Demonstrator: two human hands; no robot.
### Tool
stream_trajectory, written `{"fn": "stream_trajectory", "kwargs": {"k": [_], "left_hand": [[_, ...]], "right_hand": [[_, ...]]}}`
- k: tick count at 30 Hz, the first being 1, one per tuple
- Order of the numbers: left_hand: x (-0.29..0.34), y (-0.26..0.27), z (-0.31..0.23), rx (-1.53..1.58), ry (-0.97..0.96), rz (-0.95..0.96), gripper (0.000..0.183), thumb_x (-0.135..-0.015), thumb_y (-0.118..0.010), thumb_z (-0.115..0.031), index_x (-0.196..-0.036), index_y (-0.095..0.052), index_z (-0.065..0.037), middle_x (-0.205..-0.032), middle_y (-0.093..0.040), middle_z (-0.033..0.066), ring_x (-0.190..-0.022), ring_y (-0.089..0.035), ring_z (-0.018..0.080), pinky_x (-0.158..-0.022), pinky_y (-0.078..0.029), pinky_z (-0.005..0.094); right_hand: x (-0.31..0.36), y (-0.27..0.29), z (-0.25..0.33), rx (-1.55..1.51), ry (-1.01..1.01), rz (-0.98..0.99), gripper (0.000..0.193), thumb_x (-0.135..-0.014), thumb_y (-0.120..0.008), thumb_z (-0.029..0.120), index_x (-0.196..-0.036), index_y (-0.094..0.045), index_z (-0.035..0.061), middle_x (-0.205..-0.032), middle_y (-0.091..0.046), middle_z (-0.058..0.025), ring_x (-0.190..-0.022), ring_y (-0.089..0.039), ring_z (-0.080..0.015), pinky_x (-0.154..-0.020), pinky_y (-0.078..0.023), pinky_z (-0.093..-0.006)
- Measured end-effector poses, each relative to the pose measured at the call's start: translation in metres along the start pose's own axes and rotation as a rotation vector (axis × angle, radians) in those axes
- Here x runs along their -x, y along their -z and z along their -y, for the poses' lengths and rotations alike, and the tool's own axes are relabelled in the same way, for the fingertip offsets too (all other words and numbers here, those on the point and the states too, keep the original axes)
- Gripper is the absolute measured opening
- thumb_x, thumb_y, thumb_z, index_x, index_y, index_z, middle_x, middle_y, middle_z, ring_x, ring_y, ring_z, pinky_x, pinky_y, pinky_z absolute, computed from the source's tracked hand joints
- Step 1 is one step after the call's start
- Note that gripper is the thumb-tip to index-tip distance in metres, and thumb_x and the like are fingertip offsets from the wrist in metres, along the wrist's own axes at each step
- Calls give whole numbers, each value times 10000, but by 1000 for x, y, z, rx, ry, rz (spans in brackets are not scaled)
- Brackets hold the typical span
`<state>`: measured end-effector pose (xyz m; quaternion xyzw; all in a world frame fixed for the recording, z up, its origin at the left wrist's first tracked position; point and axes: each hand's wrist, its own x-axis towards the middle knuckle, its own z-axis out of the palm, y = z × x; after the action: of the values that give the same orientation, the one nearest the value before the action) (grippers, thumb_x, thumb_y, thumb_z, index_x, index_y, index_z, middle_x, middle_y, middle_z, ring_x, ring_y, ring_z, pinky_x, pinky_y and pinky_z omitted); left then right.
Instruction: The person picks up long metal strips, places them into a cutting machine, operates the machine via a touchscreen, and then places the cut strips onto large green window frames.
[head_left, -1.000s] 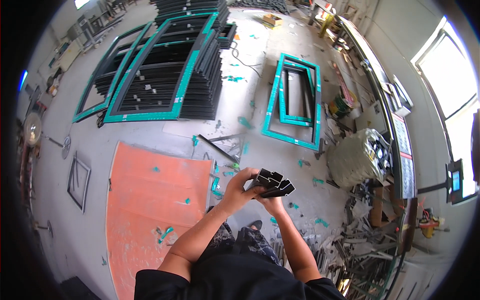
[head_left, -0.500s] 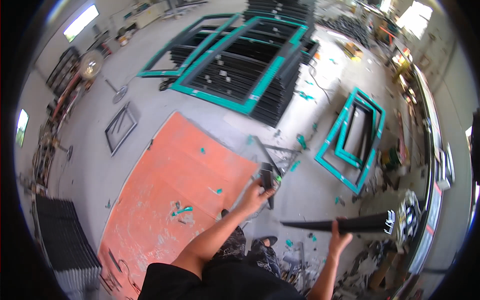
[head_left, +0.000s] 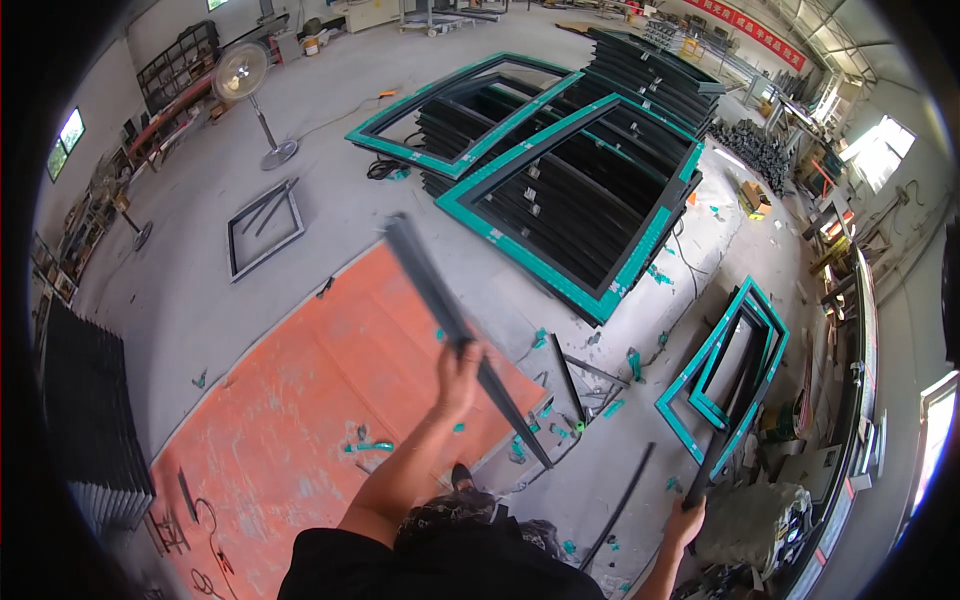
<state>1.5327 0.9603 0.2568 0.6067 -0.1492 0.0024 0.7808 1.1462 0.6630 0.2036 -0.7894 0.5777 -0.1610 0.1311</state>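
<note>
My left hand [head_left: 458, 382] is closed around the middle of a long dark grey profile bar [head_left: 425, 272]. The bar slants over the orange mat [head_left: 290, 345], its far end up and to the left and its near end toward the middle. Lower right, my right hand [head_left: 685, 522] grips the near end of a second dark bar [head_left: 706, 468]. That bar points away from me and overlaps the green-edged frames [head_left: 680, 388] on the floor, so its far end is hard to separate from them. A thin dark strip [head_left: 620, 505] lies between my arms.
Large dark frames with green edging [head_left: 465, 205] lie on a tall stack of dark frames ahead. Loose bars [head_left: 570, 378] and green scraps litter the floor before me. A pedestal fan [head_left: 240, 75] and a small grey frame [head_left: 265, 230] are at left, near stacked dark panels [head_left: 95, 400].
My view has tilted up and shifted. The left hand's bar has swung out to lie diagonally over the mat. The right hand's bar has turned from sideways to pointing away from me.
</note>
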Motion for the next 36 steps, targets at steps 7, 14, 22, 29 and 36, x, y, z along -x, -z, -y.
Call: {"fn": "stream_trajectory", "kwargs": {"k": [7, 14, 22, 29, 36], "left_hand": [[-73, 107, -38, 25, -237, -166, 224, -978, -454, -260, -938, -456, -40, -789, -477, 31, -676, -457, 110, -619, -407, 269], [-91, 168, -26, -717, 83, -32, 167, -898, -560, -156, -928, -480, -12, -677, -484, 76, -605, -478, 160, -547, -398, 324], [-260, 182, -14, -364, 277, -76, 205, -849, -641, -167, -902, -550, 8, -650, -540, 32, -619, -548, 112, -545, -441, 261], [-232, 274, 77, -735, 811, -35, 318, -853, -630, -335, -834, -563, -26, -599, -549, 109, -550, -567, 248, -520, -435, 360], [-362, 295, 73, -1047, 711, 83, 482, -846, -579, -503, -847, -561, -21, -660, -578, 191, -676, -590, 391, -591, -429, 458]], "right_hand": [[-51, -86, 186, -87, 185, 381, 429, -717, -680, 265, -997, -595, -49, -762, -652, -194, -748, -649, -348, -694, -506, -407], [-97, -162, 403, -355, 72, 1014, 246, -708, -731, 157, -607, -604, -28, -543, -592, -100, -441, -584, -194, -434, -466, -322], [-250, -207, 649, -640, 346, 913, 345, -764, -757, 237, -866, -522, 7, -618, -602, -104, -459, -579, -179, -425, -468, -302], [-262, -321, 652, -439, 124, 725, 308, -826, -679, 251, -904, -526, -5, -539, -537, -71, -401, -546, -165, -374, -428, -300], [-313, -401, 718, -395, 28, 595, 347, -799, -707, 260, -856, -511, -20, -570, -532, -74, -417, -554, -177, -382, -447, -304]]}}
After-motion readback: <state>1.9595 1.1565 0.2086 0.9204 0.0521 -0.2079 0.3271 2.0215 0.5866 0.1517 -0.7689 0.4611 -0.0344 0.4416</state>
